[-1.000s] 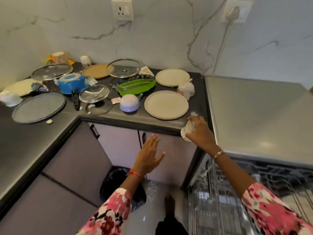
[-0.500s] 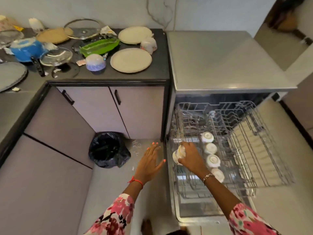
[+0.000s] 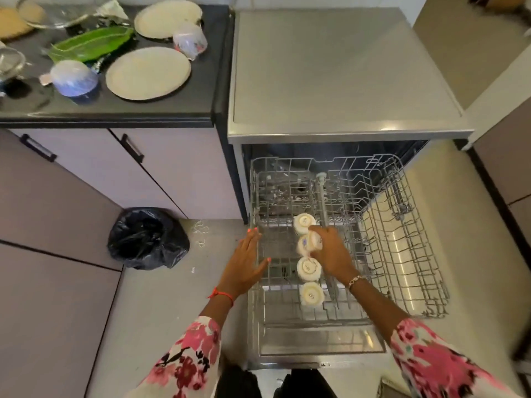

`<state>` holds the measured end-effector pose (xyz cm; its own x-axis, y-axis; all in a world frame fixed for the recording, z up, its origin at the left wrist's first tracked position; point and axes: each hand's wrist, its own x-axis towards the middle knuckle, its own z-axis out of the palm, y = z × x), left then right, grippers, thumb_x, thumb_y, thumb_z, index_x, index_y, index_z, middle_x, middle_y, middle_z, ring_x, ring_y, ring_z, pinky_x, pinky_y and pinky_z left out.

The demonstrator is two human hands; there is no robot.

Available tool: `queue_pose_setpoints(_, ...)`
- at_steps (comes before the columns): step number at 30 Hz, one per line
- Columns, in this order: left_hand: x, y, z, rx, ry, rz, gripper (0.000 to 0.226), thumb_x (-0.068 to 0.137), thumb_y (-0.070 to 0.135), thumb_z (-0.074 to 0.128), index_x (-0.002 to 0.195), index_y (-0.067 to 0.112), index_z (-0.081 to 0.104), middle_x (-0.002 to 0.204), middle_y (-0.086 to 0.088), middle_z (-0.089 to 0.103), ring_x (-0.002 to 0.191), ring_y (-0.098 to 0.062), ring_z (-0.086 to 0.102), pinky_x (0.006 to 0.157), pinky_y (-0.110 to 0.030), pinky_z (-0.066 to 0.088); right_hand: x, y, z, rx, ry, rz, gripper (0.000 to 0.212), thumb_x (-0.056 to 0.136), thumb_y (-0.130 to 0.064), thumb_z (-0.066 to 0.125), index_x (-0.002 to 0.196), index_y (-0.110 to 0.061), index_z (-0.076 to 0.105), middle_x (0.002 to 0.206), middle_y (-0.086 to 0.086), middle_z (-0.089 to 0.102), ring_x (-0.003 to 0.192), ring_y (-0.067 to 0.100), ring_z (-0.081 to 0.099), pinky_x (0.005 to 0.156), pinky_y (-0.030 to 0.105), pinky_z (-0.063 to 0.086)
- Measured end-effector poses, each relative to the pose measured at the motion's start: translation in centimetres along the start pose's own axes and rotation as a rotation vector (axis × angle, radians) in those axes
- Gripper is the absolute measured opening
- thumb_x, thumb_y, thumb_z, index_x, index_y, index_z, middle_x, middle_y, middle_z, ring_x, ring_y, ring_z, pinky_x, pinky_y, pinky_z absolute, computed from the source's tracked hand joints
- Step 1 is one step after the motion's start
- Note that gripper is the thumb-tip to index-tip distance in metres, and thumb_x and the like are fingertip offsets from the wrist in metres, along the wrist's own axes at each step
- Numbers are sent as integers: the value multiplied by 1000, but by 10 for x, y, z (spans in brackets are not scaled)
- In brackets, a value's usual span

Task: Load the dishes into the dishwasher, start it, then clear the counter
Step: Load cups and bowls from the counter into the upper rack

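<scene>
The dishwasher [image 3: 344,81] stands open with its wire rack [image 3: 402,254] pulled out. Three white cups sit upside down in a row in the rack: one at the back [image 3: 304,223], one in the middle [image 3: 309,268], one nearest me [image 3: 311,294]. My right hand [image 3: 330,254] grips another white cup [image 3: 307,244] in the gap between the back and middle cups. My left hand [image 3: 247,259] lies open with straight fingers against the rack's left edge. On the dark counter [image 3: 143,110] remain two beige plates [image 3: 148,72], [image 3: 168,18], a green tray [image 3: 89,44], an upturned blue bowl [image 3: 74,80] and a white cup [image 3: 189,40].
A black bin bag [image 3: 148,238] sits on the floor by the cabinet doors [image 3: 172,173]. Glass lids [image 3: 57,10] lie at the counter's back left. The right half of the rack holds nothing. The lowered dishwasher door [image 3: 316,346] is in front of my legs.
My right hand carried the white cup from the counter edge down into the rack's row of cups. My left hand moved right onto the rack's edge. My view swung down toward the dishwasher.
</scene>
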<state>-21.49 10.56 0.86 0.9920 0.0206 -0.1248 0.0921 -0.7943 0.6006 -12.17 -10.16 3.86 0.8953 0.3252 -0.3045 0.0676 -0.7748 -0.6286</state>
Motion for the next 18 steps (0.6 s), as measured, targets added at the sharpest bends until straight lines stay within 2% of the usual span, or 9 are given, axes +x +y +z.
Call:
queue_pose_setpoints(4, 34, -5, 15, 34, 2, -37, 96, 82, 74, 10, 145, 3, 22, 154, -12, 16, 144, -20, 10, 118, -38, 14, 54, 22, -15, -27, 21, -16, 62, 75, 2, 66, 132, -13, 47, 124, 14, 43, 107, 30, 52, 84, 33, 47)
queue_pose_setpoints(7, 58, -14, 22, 65, 20, -40, 87, 87, 66, 17, 145, 2, 21, 154, -13, 16, 142, -18, 8, 116, -32, 8, 96, 30, -15, -55, 25, -35, 58, 77, 2, 64, 131, -13, 49, 126, 16, 42, 110, 32, 51, 89, 33, 45)
queue_pose_setpoints(12, 96, -32, 24, 116, 71, -62, 55, 95, 17, 36, 143, -2, 21, 151, -20, 21, 141, -32, 19, 113, -39, 4, 155, 37, 1, -143, 19, -47, 60, 80, -2, 60, 136, -16, 43, 134, 19, 37, 120, 37, 44, 95, 42, 47)
queue_pose_setpoints(14, 104, -38, 27, 143, 67, -59, 53, 92, 5, 38, 141, -7, 24, 147, -25, 27, 137, -37, 27, 111, -45, 12, 172, 43, 8, -190, 4, -60, 59, 83, -5, 58, 138, -16, 40, 136, 20, 35, 125, 37, 37, 97, 42, 45)
queue_pose_setpoints(16, 106, -44, 32, 188, 74, -10, 58, 82, -5, 47, 137, -12, 27, 141, -29, 37, 128, -42, 41, 103, -52, 27, 185, 48, 16, -197, -20, -47, 59, 84, -6, 57, 139, -16, 39, 139, 19, 33, 127, 36, 35, 97, 42, 44)
queue_pose_setpoints(18, 106, -50, 39, 163, 78, -5, 73, 75, -16, 50, 140, -8, 17, 145, -26, 31, 127, -39, 43, 101, -47, 34, 196, 53, 25, -210, -43, -17, 59, 85, -8, 57, 139, -18, 37, 141, 18, 31, 129, 35, 34, 95, 44, 46)
